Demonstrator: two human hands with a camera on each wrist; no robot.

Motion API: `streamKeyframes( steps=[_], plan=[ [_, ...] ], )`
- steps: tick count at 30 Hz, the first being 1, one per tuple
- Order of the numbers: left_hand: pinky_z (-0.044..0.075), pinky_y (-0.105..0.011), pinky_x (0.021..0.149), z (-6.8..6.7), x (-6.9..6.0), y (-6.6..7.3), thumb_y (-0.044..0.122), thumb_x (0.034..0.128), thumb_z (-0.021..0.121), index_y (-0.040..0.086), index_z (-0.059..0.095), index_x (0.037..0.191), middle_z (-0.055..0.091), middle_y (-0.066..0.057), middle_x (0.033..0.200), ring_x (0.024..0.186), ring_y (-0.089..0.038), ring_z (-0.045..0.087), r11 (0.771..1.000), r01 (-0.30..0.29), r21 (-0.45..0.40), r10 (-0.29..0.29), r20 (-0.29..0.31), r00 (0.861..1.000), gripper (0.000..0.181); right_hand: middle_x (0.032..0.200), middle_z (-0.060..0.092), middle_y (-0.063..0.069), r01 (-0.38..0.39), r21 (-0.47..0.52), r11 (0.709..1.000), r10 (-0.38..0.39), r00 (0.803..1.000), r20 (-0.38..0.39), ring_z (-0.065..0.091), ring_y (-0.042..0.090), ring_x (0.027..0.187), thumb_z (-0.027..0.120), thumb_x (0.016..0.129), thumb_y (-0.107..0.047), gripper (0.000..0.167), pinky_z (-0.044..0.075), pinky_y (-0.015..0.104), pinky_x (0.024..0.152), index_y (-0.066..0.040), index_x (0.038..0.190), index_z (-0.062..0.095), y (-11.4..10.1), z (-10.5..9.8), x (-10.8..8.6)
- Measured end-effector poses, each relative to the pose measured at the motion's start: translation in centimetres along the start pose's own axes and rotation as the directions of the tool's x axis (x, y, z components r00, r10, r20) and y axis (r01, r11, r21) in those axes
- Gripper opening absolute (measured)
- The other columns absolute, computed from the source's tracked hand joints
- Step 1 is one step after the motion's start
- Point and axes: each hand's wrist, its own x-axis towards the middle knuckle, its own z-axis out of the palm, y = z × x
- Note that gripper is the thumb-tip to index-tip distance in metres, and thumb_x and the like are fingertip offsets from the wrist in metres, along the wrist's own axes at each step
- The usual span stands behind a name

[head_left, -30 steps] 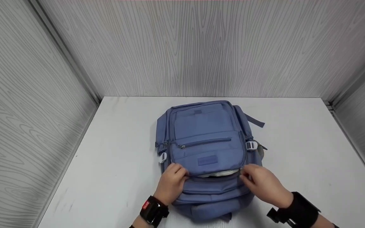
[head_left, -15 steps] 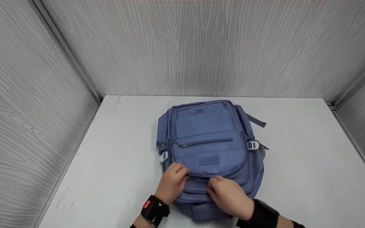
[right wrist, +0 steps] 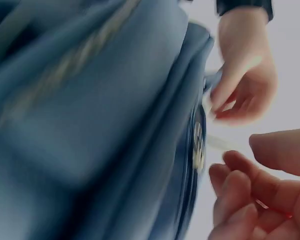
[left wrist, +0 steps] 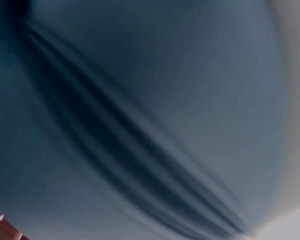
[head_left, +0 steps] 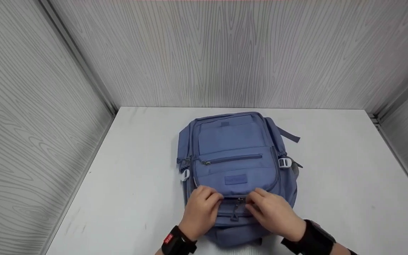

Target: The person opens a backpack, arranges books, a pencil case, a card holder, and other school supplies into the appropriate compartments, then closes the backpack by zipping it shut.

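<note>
A blue backpack (head_left: 230, 141) lies on its back on the white table, its top end away from me. My left hand (head_left: 202, 212) pinches the cloth edge along the front pocket's zipper; the right wrist view shows that hand (right wrist: 250, 75) with thumb and fingers together on the blue fabric. Just right of it, a metal zipper slider (head_left: 240, 200) sits on the lower zipper, its pull (head_left: 235, 216) hanging down. My right hand (head_left: 276, 214) is beside the slider. In the right wrist view its loosely bent fingers (right wrist: 237, 187) stand apart from the thumb, holding nothing.
Grey wood-grain panels (head_left: 225, 53) rise behind and at both sides of the white table (head_left: 136, 159). A loose strap (head_left: 289, 135) sticks out at the bag's right. White buckles (head_left: 285, 163) sit on its sides. The left wrist view holds mostly blurred blue fabric (left wrist: 200, 100).
My right hand has slid left along the zipper, and the gap showing something whitish has closed. It has since let go of the pull and drawn slightly right. My left hand has shifted right.
</note>
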Motion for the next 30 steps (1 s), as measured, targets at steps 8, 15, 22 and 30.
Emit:
streamKeyframes(
  steps=[8,15,22,30],
  plan=[
    [0.044,-0.021,0.065,-0.3,0.3,3.9,0.023,0.087,0.075,0.013,0.066,0.102,0.056,0.001,0.088,0.074,-0.01,0.051,0.999,0.034,-0.027,-0.024,0.316,0.948,0.02,0.084,0.053,0.002,0.167,-0.359,0.918,-0.223,0.967,-0.121,0.053,0.012,0.062,0.083,0.072,-0.006,0.028,0.047,0.026,0.054,-0.009,0.092,0.063,2.2,-0.3,0.2],
    [0.045,-0.022,0.063,0.2,0.4,4.8,0.005,0.0817,0.075,0.011,0.06,0.096,0.052,0.0,0.083,0.071,-0.01,0.052,0.989,0.148,-0.014,-0.135,0.341,0.93,0.022,0.075,0.054,0.001,0.221,-0.453,0.864,-0.29,0.953,-0.088,0.05,0.014,0.058,0.08,0.073,-0.004,0.023,0.044,0.027,0.049,-0.011,0.079,0.058,2.9,0.8,0.6],
    [0.051,-0.025,0.071,-0.4,-0.2,3.8,-0.003,0.0791,0.072,0.009,0.063,0.092,0.058,0.0,0.083,0.078,-0.014,0.06,0.978,0.189,-0.083,-0.161,0.263,0.951,0.02,0.072,0.054,0.001,0.2,-0.449,0.871,-0.264,0.961,-0.084,0.053,0.016,0.059,0.079,0.072,0.0,0.025,0.044,0.029,0.047,-0.01,0.075,0.056,3.1,1.0,0.8],
    [0.05,-0.025,0.068,-2.4,-1.2,0.4,-0.005,0.08,0.071,0.01,0.067,0.08,0.056,0.001,0.079,0.075,-0.011,0.057,0.967,0.249,-0.055,-0.235,0.184,0.954,0.015,0.075,0.056,0.0,0.192,-0.394,0.899,-0.242,0.967,-0.081,0.056,0.015,0.063,0.081,0.072,-0.006,0.026,0.048,0.029,0.052,-0.01,0.077,0.057,3.1,1.1,0.7]
  ],
)
